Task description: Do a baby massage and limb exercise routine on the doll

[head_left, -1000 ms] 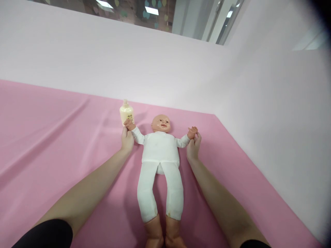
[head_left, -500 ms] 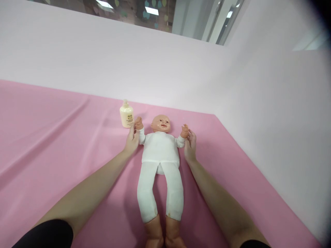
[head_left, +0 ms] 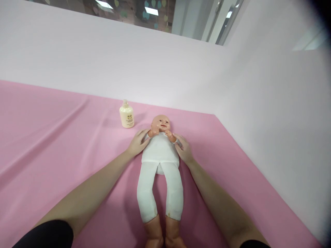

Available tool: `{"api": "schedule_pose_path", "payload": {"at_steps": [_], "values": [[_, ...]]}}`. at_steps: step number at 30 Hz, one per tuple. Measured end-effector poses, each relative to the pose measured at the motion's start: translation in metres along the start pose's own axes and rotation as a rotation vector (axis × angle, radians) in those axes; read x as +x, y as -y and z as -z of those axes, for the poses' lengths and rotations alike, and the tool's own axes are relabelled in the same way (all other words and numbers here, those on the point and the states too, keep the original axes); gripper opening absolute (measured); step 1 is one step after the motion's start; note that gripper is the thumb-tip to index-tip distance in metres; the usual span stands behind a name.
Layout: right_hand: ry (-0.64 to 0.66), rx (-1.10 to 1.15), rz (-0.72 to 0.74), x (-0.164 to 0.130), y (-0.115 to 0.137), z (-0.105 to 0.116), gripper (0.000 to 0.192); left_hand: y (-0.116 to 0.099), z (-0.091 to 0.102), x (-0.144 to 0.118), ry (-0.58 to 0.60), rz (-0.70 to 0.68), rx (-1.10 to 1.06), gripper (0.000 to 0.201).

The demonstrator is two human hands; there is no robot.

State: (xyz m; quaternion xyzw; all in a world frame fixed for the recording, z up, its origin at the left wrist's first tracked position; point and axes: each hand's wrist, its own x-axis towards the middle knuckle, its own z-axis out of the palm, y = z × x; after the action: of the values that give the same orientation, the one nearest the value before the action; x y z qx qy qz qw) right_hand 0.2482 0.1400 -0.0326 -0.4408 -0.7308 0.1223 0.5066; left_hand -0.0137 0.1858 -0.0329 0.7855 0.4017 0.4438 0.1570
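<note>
A baby doll [head_left: 160, 150] with a white cloth body lies face up, its feet toward me. Both doll forearms are folded in, with the small hands close below the chin. My left hand [head_left: 138, 142] grips the doll's arm on the left side, thumb and fingers around the wrist and sleeve. On the other side, my right hand [head_left: 183, 148] holds the opposite arm near its wrist; some of its fingertips are hidden behind the arm. A cream-coloured pump bottle [head_left: 127, 115] stands upright beyond my left hand, apart from it.
The doll lies on a pink sheet [head_left: 64, 137] with a few creases at the left. A white wall [head_left: 116, 62] runs behind it, and another [head_left: 279, 113] rises at the right. A window [head_left: 144, 15] is at the top.
Both my hands have moved inward and brought the doll's arms from spread out at its sides to folded over the upper chest. The bottle and the doll's legs have stayed put.
</note>
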Motion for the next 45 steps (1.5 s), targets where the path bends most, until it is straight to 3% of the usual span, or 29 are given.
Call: {"api": "schedule_pose_path", "payload": {"at_steps": [45], "values": [[0.031,-0.044,0.054,0.0004,-0.0024,-0.0021,0.038,0.0031,-0.0023,0.0003,0.038,0.013,0.089,0.044]]}}
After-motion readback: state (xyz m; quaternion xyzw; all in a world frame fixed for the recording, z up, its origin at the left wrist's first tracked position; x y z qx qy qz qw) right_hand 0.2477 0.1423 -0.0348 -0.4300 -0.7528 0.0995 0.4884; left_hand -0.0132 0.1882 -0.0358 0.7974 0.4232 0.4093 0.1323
